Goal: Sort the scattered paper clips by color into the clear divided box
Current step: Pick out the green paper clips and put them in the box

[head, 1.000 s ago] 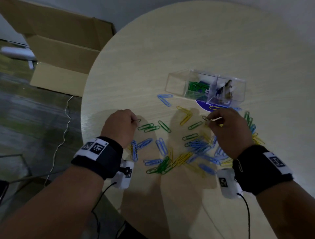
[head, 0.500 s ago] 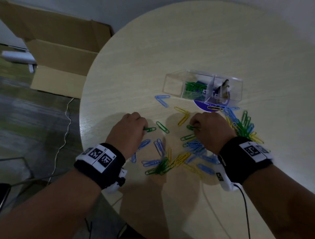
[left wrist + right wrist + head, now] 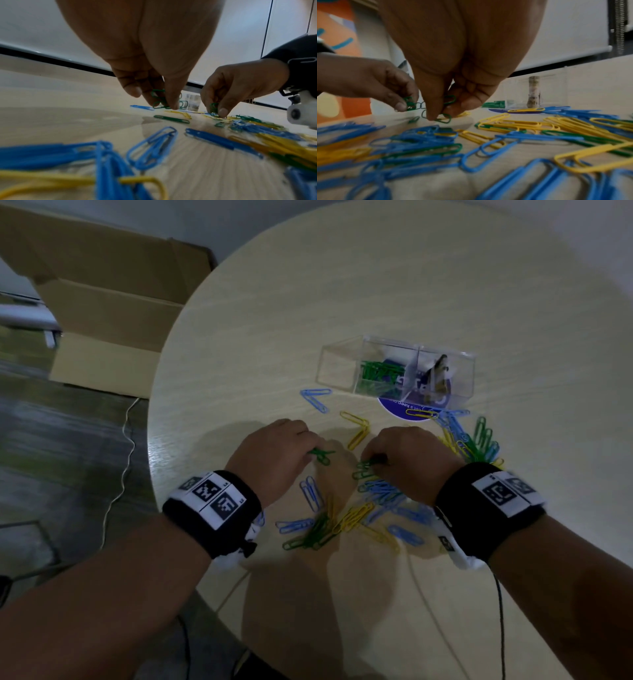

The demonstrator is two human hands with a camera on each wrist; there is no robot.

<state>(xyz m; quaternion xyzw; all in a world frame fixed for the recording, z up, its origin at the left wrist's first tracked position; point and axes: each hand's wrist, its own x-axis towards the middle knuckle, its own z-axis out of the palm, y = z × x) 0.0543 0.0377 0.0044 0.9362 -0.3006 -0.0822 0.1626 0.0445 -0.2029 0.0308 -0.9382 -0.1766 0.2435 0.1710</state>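
Note:
Blue, yellow and green paper clips lie scattered on the round table in front of me. The clear divided box stands beyond them, with green clips in one compartment. My left hand pinches a small bunch of green clips just above the tabletop. My right hand pinches green clips too, its fingertips touching the table close to the left hand. Both hands' fingers are curled down.
An open cardboard box stands on the floor to the left of the table. A purple round sticker lies under the clear box. More clips pile up right of my right hand. Cables hang at the table's near edge.
Both hands have moved toward each other and lowered onto the green clips at the middle of the scatter. The right hand came left from near the box.

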